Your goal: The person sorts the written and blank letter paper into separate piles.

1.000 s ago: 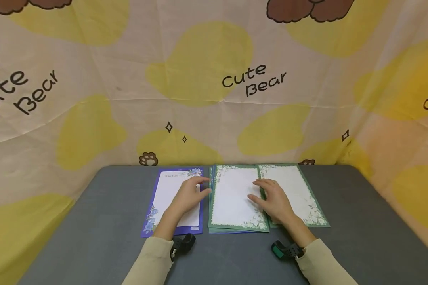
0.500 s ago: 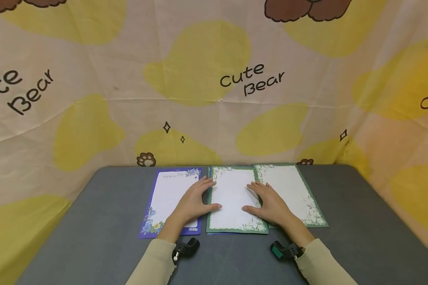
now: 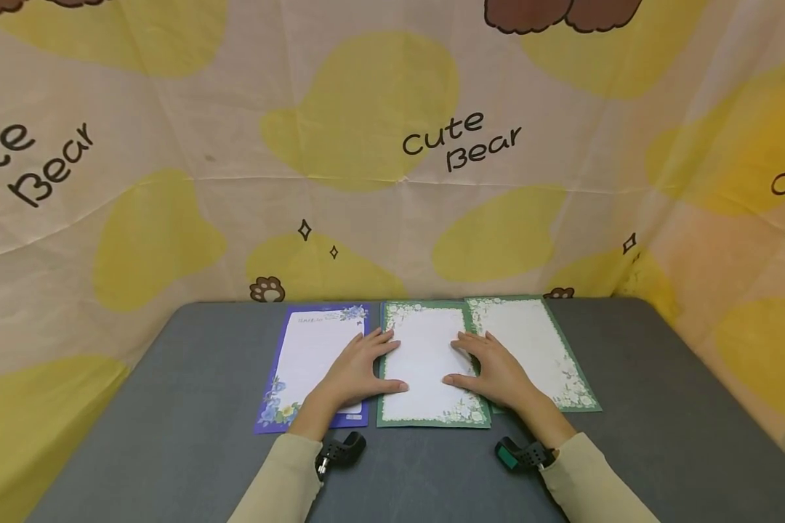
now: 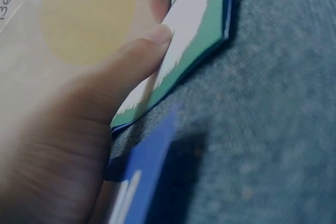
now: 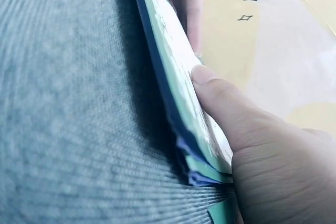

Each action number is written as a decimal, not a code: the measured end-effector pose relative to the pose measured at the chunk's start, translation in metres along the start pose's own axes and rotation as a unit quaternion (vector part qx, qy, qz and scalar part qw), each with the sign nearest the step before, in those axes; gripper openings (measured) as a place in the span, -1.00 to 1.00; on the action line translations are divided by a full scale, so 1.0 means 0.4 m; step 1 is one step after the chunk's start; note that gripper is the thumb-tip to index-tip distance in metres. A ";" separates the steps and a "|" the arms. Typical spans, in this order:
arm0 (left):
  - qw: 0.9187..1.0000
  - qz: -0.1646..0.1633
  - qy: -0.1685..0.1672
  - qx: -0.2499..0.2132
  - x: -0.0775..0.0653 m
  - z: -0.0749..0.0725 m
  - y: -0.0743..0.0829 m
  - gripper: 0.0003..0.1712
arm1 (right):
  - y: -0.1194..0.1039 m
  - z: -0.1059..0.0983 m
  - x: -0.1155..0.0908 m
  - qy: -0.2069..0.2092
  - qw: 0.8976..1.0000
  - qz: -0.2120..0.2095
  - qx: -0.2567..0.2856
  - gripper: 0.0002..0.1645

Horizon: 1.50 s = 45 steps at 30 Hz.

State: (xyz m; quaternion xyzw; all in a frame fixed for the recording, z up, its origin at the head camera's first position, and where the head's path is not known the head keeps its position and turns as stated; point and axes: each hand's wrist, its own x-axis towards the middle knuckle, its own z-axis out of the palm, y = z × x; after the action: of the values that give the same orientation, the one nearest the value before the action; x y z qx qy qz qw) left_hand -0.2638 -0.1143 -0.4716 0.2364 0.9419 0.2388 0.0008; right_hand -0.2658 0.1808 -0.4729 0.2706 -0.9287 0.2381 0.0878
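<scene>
A stack of green-bordered floral paper (image 3: 425, 407) lies in the middle of the grey table. My left hand (image 3: 356, 374) rests over its left edge, fingers spread and thumb laid on the top sheet. Opposite it, my right hand (image 3: 497, 370) rests on the right edge with its thumb pointing inward. In the right wrist view, blue and green layers of the paper stack (image 5: 176, 114) show along its near side, slightly uneven at one corner. The left wrist view has my left thumb (image 4: 149, 43) over the white top sheet.
Left of the stack lies a purple-bordered sheet (image 3: 301, 356) with blue flowers, partly under my left forearm. Another green-bordered sheet (image 3: 536, 341) lies to the right, beside my right hand. A yellow-patterned cloth (image 3: 366, 116) hangs behind the table (image 3: 170, 407).
My left hand has moved right onto the middle stack, and my right thumb has lowered slightly. The stack's lower sheets, which stuck out at the left and bottom, are now mostly hidden beneath the top one.
</scene>
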 end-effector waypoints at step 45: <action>0.980 0.020 0.146 -0.133 0.005 0.000 0.026 -0.50 | -0.002 -0.004 -0.005 0.149 0.909 0.106 0.375 -0.44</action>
State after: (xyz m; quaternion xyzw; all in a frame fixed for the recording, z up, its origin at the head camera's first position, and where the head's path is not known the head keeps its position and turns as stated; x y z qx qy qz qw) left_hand -0.2609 -0.1054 -0.4669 0.2159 0.8867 0.3936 -0.1101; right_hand -0.2636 0.1818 -0.4719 0.1449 -0.7702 0.6144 0.0913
